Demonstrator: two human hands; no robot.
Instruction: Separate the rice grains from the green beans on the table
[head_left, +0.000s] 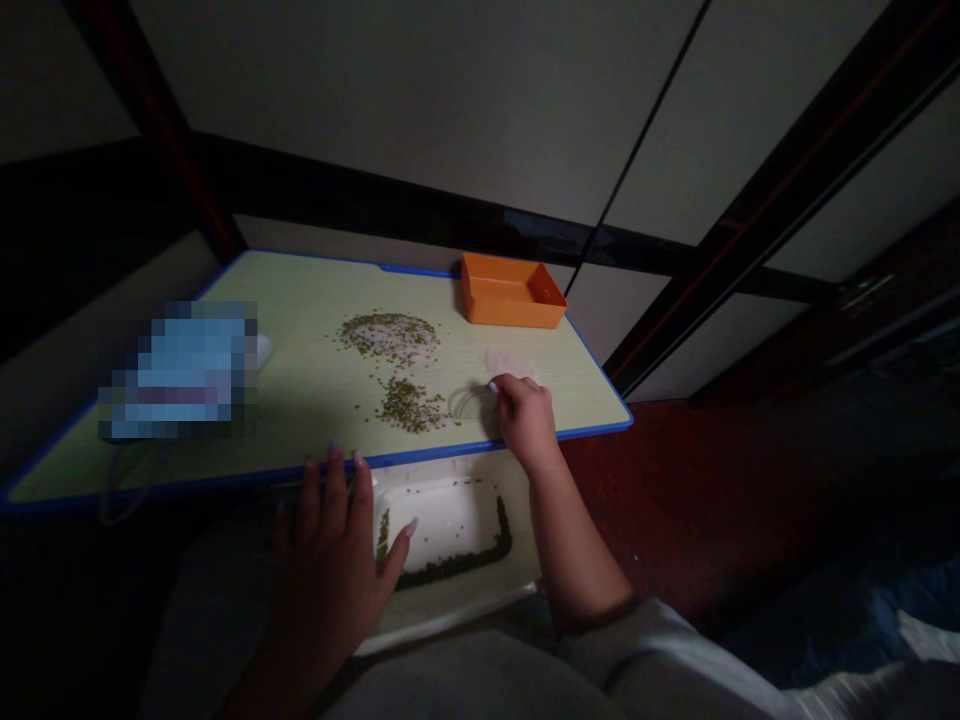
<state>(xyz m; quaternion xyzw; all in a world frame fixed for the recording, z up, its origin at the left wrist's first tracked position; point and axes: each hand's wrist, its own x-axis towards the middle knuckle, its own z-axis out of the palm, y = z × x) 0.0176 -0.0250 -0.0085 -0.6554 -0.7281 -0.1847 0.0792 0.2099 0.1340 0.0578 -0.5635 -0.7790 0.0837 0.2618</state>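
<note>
My right hand [525,415] is closed in a pinch just above the table's near edge. Its fingers hold a thin, see-through curved piece [471,398] whose exact kind I cannot make out. Left of that piece lies a pile of small green beans [409,405]. Farther back is a second pile, green beans mixed with white grains [390,338]. A thin patch of white grains [508,362] lies behind my right hand. My left hand [334,545] is open, fingers spread, by the left side of a white basin [450,515] below the table edge. Green beans line the basin's inner edges.
An orange open box [514,295] stands at the table's back right. A pixelated blue item [180,370] sits on the left, with a cord hanging near it. The pale tabletop [292,300] has a blue rim. Cabinet panels [420,120] rise behind; reddish floor [637,500] shows at right.
</note>
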